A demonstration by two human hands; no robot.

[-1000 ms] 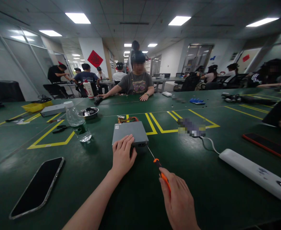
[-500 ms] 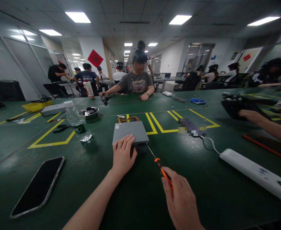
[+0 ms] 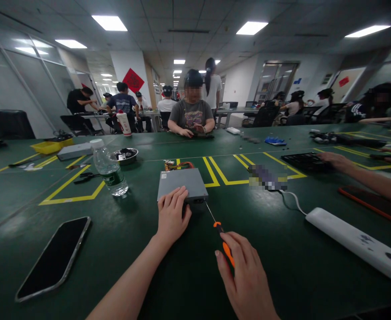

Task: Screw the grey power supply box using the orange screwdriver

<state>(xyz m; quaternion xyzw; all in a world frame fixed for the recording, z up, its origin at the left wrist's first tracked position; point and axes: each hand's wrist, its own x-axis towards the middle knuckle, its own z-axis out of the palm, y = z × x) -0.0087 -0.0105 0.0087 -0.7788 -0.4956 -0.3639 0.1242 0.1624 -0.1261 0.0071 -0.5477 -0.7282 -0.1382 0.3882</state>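
A grey metal power supply box (image 3: 182, 180) lies flat on the green table (image 3: 122, 235), with coloured wires (image 3: 178, 165) coming out behind it. My left hand (image 3: 173, 213) rests on its front left part, fingers on the top and thumb at the front face. My right hand (image 3: 243, 271) holds an orange and black screwdriver (image 3: 227, 249) at its handle, the thumb now standing off a little. The screwdriver's thin shaft points up and left, its tip at the box's front right corner. Whether the tip sits in a screw is too small to tell.
On the left are a phone (image 3: 55, 258), a water bottle (image 3: 110, 171) and a metal bowl (image 3: 126, 155). A white power strip (image 3: 355, 242) with its cable lies right. Another person's hand (image 3: 337, 161) touches a black part; a person (image 3: 192, 111) sits opposite.
My right thumb has moved away from the screwdriver handle, which has shifted slightly left. The neighbour's black part has been lowered to the table. The person opposite has drawn both hands together.
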